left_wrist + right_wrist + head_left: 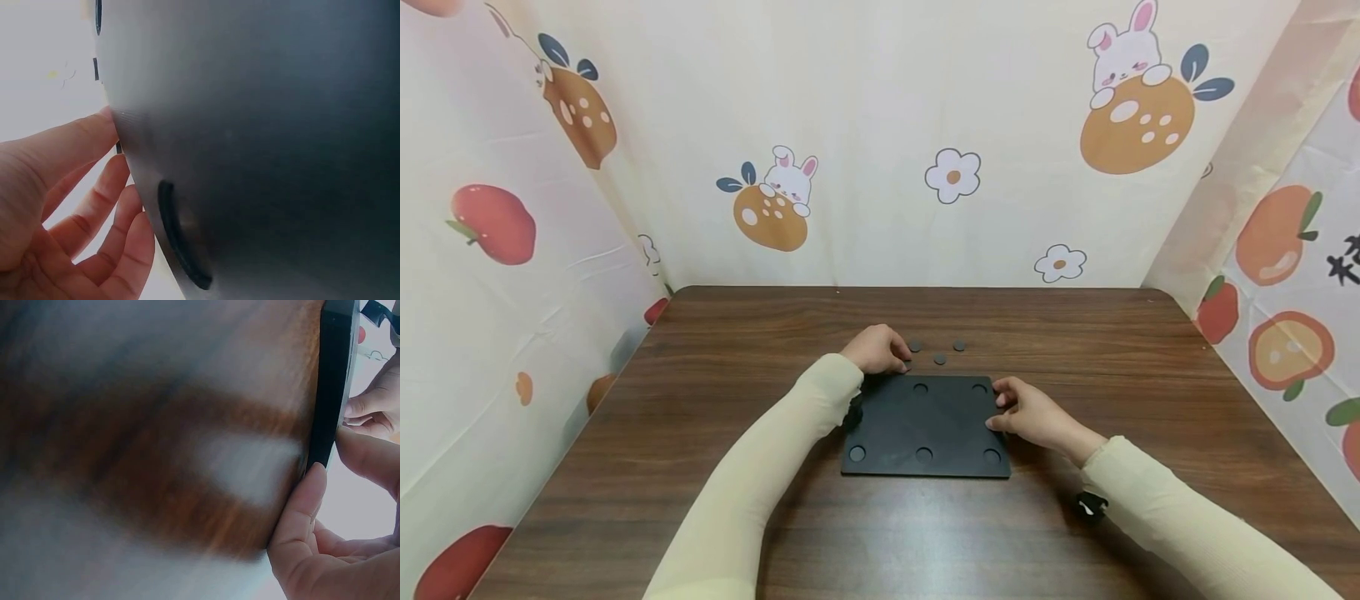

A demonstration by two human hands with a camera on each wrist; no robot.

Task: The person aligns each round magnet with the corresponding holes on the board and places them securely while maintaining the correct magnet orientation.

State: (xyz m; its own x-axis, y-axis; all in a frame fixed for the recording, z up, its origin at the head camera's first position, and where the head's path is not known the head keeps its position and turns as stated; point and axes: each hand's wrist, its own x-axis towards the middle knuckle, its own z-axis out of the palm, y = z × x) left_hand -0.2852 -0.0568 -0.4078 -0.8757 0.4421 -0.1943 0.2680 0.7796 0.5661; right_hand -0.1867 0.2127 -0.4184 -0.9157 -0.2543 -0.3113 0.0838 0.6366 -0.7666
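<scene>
A flat black rectangular board [955, 429] with several round recesses lies on the table. At its far left edge, my left hand [876, 348] reaches over a corner; thumb and fingertips pinch a small dark disc [907, 366], which the fingers mostly hide. In the left wrist view a dark sliver shows between the thumb and a finger, beside the board's edge. My right hand [1033, 414] holds the board's right edge, with its thumb [369, 456] and a finger [303, 500] against it. Beyond the board lie three more dark discs [940, 360].
The brown wood-grain table [737, 333] reaches back to a printed curtain [880, 100], which also hangs on both sides. A black device [1090, 505] is strapped at the right wrist, and another [852, 417] at the left wrist overlaps the board's left edge.
</scene>
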